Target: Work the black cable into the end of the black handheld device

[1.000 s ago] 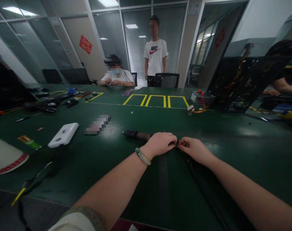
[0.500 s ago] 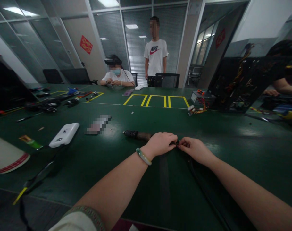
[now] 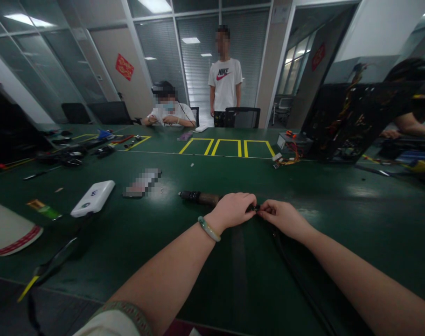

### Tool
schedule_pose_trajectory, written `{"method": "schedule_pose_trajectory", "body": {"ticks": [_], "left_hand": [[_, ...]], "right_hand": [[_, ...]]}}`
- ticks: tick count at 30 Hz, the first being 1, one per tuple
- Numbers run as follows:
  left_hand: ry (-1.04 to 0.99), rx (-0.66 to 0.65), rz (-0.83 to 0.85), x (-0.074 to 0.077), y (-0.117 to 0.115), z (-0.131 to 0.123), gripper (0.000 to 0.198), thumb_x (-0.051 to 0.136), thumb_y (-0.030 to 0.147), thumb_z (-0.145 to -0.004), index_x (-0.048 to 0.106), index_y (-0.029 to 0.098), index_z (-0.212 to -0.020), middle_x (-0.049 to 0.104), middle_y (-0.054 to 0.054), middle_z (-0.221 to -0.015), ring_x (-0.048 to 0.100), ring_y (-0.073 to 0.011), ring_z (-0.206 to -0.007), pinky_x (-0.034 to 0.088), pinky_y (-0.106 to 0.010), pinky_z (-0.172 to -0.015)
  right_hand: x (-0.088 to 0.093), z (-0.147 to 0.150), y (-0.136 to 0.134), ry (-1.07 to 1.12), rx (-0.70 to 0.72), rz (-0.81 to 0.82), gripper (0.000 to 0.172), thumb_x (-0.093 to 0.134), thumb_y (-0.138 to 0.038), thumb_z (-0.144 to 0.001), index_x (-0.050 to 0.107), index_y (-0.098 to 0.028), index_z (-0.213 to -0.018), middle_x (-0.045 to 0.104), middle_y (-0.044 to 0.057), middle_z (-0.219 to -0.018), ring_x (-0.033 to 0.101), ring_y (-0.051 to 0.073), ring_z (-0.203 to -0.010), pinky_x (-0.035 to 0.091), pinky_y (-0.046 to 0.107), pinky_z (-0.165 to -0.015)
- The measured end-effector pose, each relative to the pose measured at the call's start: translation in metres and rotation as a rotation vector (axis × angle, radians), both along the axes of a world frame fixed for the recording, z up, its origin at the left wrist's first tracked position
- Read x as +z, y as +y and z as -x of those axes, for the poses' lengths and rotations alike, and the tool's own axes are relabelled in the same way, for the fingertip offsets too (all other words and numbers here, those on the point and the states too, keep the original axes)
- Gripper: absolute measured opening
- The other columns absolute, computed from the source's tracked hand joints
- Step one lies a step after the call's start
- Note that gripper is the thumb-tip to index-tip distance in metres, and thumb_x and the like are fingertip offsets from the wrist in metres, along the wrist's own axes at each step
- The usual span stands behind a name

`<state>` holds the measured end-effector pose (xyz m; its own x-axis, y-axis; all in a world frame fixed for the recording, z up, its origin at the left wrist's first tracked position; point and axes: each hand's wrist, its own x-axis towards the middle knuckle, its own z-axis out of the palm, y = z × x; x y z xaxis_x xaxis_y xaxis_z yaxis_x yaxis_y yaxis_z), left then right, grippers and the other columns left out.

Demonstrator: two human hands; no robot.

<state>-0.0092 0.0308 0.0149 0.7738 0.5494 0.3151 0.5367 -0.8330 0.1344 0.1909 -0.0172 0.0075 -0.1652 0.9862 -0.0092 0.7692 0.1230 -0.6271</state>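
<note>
A dark cylindrical tool (image 3: 203, 199) with a black tip lies on the green table, its tip pointing left. My left hand (image 3: 235, 208), with a bangle on the wrist, is wrapped round the tool's right end. My right hand (image 3: 284, 217) is close beside it, thumb and fingers pinched at the spot where a black cable (image 3: 296, 275) meets the tool. The small part between my fingertips is too dark to make out. From there the cable runs down toward the table's near edge.
On the left are a white power bank (image 3: 94, 198), a blurred phone-like object (image 3: 142, 182), a green item (image 3: 44, 209) and a pale cone-shaped object (image 3: 9, 228). Behind are tools (image 3: 72, 151) and yellow tape squares (image 3: 227, 140). An open computer case (image 3: 355, 121) stands right; people are around the table.
The view has shifted slightly. My hands stay at the tool and cable with almost the same grip. The seated person across the table has moved their hands a little.
</note>
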Motion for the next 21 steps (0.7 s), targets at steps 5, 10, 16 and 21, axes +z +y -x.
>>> {"method": "schedule_pose_trajectory", "body": {"ticks": [5,10,16,21], "left_hand": [[0.047,-0.057,-0.024,0.0009,0.0008,-0.0002,0.009,0.051,0.029,-0.091,0.057,0.022,-0.094,0.061,-0.001,-0.096,0.058,-0.0171,-0.091,0.045,-0.031,-0.079],[0.056,-0.078,-0.020,0.0016,0.0007,0.0001,0.010,0.049,0.028,-0.092,0.057,0.023,-0.096,0.062,0.000,-0.099,0.058,-0.0172,-0.093,0.045,-0.031,-0.079],[0.045,0.019,-0.001,0.0017,-0.0008,-0.0007,0.017,0.055,0.034,-0.089,0.055,0.022,-0.101,0.061,-0.003,-0.099,0.058,-0.0183,-0.092,0.045,-0.031,-0.078],[0.060,-0.045,-0.017,0.0026,-0.0006,-0.0005,0.010,0.052,0.029,-0.090,0.056,0.021,-0.094,0.062,-0.002,-0.096,0.058,-0.0184,-0.091,0.045,-0.032,-0.079]], "right_hand": [[0.0044,0.0013,-0.0012,-0.020,0.009,0.008,0.019,0.056,-0.038,-0.085,0.067,-0.023,-0.089,0.070,0.001,-0.083,0.063,0.017,-0.073,0.043,0.026,-0.061],[0.0045,0.0019,-0.0013,-0.035,0.002,0.002,0.019,0.056,-0.038,-0.085,0.067,-0.023,-0.088,0.070,0.000,-0.082,0.063,0.016,-0.072,0.042,0.026,-0.060],[0.0023,0.0006,-0.0007,-0.024,0.010,-0.015,0.017,0.056,-0.037,-0.085,0.066,-0.023,-0.088,0.070,0.000,-0.081,0.063,0.016,-0.071,0.042,0.025,-0.061],[0.0019,0.0011,-0.0003,-0.036,0.005,-0.028,0.019,0.056,-0.038,-0.084,0.067,-0.023,-0.087,0.069,0.000,-0.080,0.062,0.016,-0.070,0.041,0.025,-0.059]]}}
